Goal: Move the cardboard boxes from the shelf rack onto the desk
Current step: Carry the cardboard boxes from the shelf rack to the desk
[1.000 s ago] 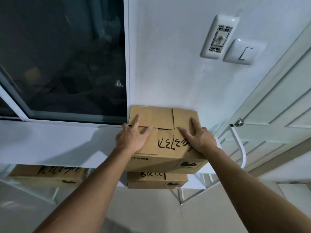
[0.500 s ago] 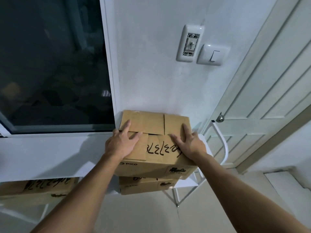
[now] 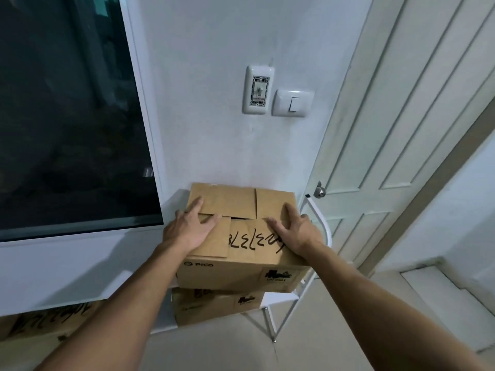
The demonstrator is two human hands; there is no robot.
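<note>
A: Two hands flat on the top PICO cardboard box [image 3: 242, 238]. Left hand [image 3: 187, 231] on the near-left flap, right hand [image 3: 296, 231] on the near-right; fingers straight and spread, pressing, gripping nothing.

B: Box position?

A: On the top tier of the white shelf rack [image 3: 320, 223], against the wall, beside the window [image 3: 72, 111]. Second cardboard box [image 3: 217, 306] on the tier below. Third cardboard box [image 3: 45, 321] low left, part hidden.

B: Handling?

A: Stiff corrugated walls, by the look. The top flaps are only folded shut, no tape seen, with a dark gap at centre. My guess is they'd give under load, so no lifting by the flaps. Weight unknown; nothing shows the contents.

B: Where to take hold?

A: Likely both side walls low down, or fingers under the bottom edges once the front overhangs the tier. Plain cardboard should give bare palms fair friction. Watch the rack's curved side rail near the right wrist.
</note>
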